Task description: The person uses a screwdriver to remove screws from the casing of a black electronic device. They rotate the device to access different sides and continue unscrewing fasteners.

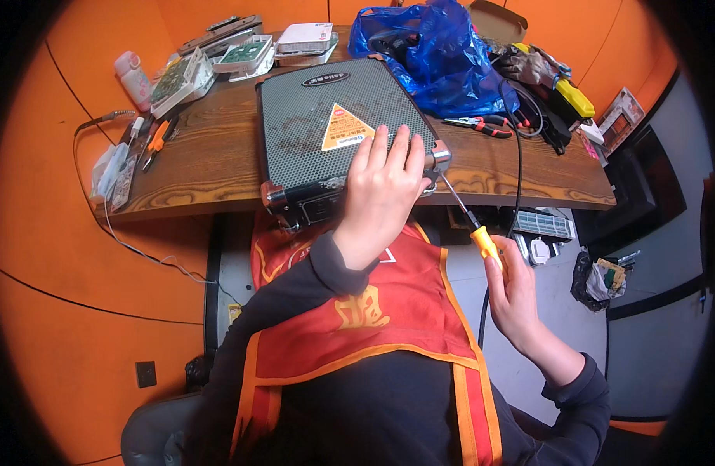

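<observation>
A boxy speaker (295,116) with a grey metal grille, dark sides and metal corner caps lies grille-up at the table's near edge. An orange-and-white triangular sticker (346,130) is stuck on the grille. My left hand (385,182) presses flat on the near right part of the speaker, fingers stretched out and holding nothing. In my right hand (513,287) is a screwdriver (485,242) with a yellow handle. Its long shaft slants up to the left, and the tip is at the speaker's near right corner, beside the metal corner cap (440,155). Any screw there is too small to see.
A blue plastic bag (435,62), red-handled pliers (482,126) and grey gloves (532,66) lie at the back right. Orange-handled cutters (157,142), a pink-and-white bottle (132,78) and open circuit-board housings (183,81) are on the left. A black cable (519,179) hangs over the front edge.
</observation>
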Demonstrator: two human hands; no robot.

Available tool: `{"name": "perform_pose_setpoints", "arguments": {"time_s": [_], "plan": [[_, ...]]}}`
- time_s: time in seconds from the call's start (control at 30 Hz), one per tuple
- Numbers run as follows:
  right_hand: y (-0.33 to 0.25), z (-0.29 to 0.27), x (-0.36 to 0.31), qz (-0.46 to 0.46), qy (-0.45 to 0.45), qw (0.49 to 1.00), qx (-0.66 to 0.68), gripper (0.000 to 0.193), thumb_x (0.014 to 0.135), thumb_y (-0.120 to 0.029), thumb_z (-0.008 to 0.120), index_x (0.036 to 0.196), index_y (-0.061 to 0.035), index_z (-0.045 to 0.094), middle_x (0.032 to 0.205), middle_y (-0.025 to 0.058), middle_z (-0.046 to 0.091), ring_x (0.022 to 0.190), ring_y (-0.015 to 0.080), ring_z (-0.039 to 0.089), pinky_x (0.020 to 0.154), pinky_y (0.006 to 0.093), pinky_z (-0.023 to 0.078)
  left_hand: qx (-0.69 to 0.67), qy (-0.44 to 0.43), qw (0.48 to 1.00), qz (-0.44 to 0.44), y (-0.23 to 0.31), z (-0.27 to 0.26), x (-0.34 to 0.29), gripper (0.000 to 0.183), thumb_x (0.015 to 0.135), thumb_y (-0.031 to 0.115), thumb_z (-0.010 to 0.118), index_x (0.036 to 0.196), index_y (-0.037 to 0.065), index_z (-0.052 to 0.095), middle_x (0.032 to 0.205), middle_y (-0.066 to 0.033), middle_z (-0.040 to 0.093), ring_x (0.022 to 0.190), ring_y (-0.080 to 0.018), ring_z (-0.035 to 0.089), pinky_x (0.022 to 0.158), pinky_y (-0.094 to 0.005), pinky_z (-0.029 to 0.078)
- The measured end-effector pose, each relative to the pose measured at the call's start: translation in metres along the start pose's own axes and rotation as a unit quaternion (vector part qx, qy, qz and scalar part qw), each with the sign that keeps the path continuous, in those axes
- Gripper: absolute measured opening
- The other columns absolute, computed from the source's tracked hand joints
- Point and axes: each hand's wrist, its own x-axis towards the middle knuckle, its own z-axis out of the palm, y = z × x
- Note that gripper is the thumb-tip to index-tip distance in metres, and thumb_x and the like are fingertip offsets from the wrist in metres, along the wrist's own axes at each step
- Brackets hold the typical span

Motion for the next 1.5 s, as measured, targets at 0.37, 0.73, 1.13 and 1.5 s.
{"name": "perform_pose_setpoints", "arguments": {"time_s": [0.37, 0.73, 1.13, 1.5], "plan": [[-0.001, -0.001, 0.000, 0.002, -0.004, 1.000, 0.004, 0.020, 0.090, -0.008, 0.049, 0.109, -0.0010, 0.048, 0.057, 0.0091, 0.050, 0.044, 0.0140, 0.047, 0.043, 0.0270, 0.034, 0.002, -0.002, 1.000, 0.001, 0.000, 0.000, 0.000, 0.054, 0.067, 0.028, 0.072, 0.112, 0.004, 0.057, 0.116, -0.0123, 0.057, 0.109, -0.0311, 0.052, 0.094, -0.0390, 0.040], [0.001, 0.001, 0.000, -0.001, 0.001, 1.000, 0.004, 0.021, 0.090, -0.009, 0.049, 0.110, -0.0013, 0.047, 0.056, 0.0097, 0.049, 0.044, 0.0154, 0.047, 0.043, 0.0278, 0.034, 0.002, -0.007, 1.000, 0.001, -0.001, 0.000, 0.000, 0.054, 0.068, 0.028, 0.072, 0.114, 0.005, 0.056, 0.117, -0.0122, 0.056, 0.110, -0.0314, 0.052, 0.095, -0.0394, 0.039], [-0.019, -0.010, 0.007, 0.262, -0.096, 0.892, 0.356, 0.021, 0.096, -0.020, 0.041, 0.110, -0.0055, 0.047, 0.054, -0.0062, 0.036, 0.038, 0.0041, 0.032, 0.035, 0.0212, 0.028, 0.002, -0.004, 1.000, 0.009, -0.002, 0.001, -0.001, 0.054, 0.067, 0.028, 0.072, 0.113, 0.004, 0.057, 0.117, -0.0123, 0.056, 0.109, -0.0308, 0.053, 0.094, -0.0392, 0.039], [-0.011, 0.000, 0.006, -0.081, -0.021, 0.968, -0.237, 0.033, 0.086, -0.016, 0.056, 0.115, -0.0006, 0.048, 0.063, 0.0184, 0.056, 0.053, 0.0289, 0.059, 0.045, 0.0379, 0.045, 0.000, 0.005, 1.000, 0.021, -0.003, 0.002, -0.001, 0.053, 0.067, 0.026, 0.072, 0.113, 0.004, 0.057, 0.116, -0.0121, 0.057, 0.108, -0.0312, 0.053, 0.092, -0.0395, 0.040]]}}
